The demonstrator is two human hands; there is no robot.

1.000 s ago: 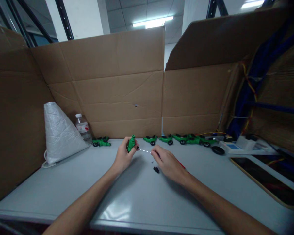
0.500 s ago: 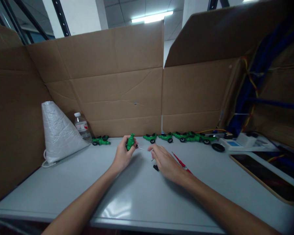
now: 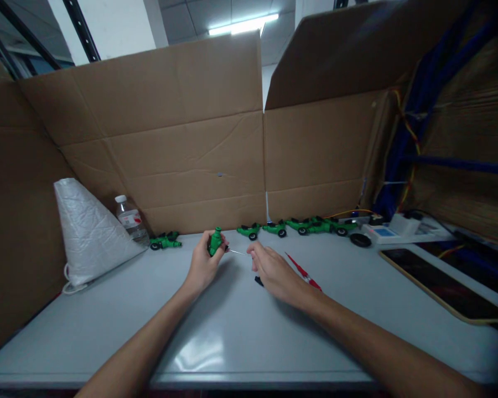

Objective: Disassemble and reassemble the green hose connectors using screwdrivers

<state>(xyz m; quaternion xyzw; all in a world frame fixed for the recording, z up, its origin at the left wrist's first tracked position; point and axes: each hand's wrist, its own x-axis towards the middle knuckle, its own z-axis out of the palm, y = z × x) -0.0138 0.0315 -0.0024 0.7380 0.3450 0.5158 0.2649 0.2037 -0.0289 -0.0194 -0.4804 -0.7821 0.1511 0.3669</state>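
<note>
My left hand point(image 3: 203, 262) is closed around a green toy car body point(image 3: 215, 241), held above the table with its narrow end up. Between the fingers of my right hand point(image 3: 274, 273) is a thin metal rod point(image 3: 237, 252). Its far tip reaches a small dark part at the right side of the toy car body; whether they touch I cannot tell. My fingers hide the rod's other end. Below the right hand a small black piece point(image 3: 259, 281) lies on the table, partly covered. A red pen-like tool point(image 3: 302, 271) rests just right of that hand.
Several green toy cars point(image 3: 276, 228) stand along the back cardboard wall point(image 3: 191, 166), another green car point(image 3: 165, 241) at left. A white foam bag point(image 3: 87, 237) and water bottle point(image 3: 130, 218) are far left. At right are a black ring point(image 3: 360, 240), power strip point(image 3: 388, 232) and phone point(image 3: 435, 282).
The whole view has shifted slightly, with things appearing further left. Both hands keep nearly the same pose, the rod still pointing at the green toy car body.
</note>
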